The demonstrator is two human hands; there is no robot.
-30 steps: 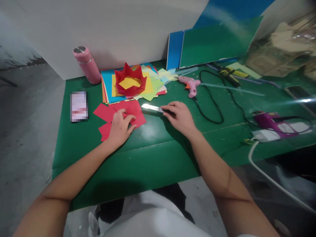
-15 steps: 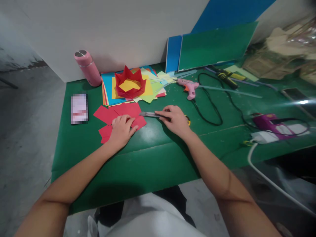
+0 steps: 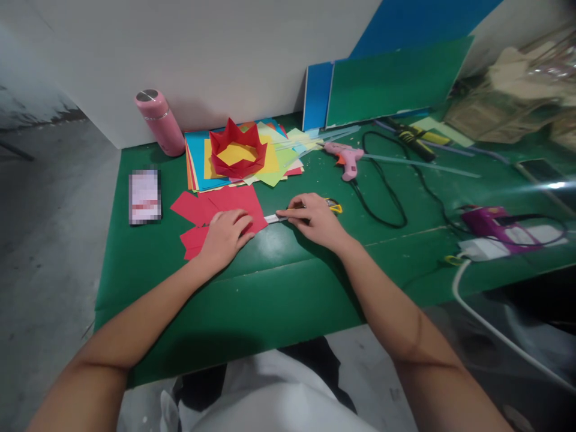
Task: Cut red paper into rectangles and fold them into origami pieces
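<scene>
counter (image 3: 270, 312), green: left hand (image 3: 225, 237) palm down, gripping nothing, on red paper (image 3: 234, 198), notched at left, right part apparently uncut; right hand (image 3: 315, 222) gripping utility knife (image 3: 275, 218), cutting end at paper's right edge. beyond: pointed red ring (image 3: 260, 159), seemingly finished, atop coloured sheets (image 3: 195, 159).

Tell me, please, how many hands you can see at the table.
2: the left hand rests on the red paper, and the right hand holds a knife, its blade at the paper's right edge. Neither is hidden.
</scene>
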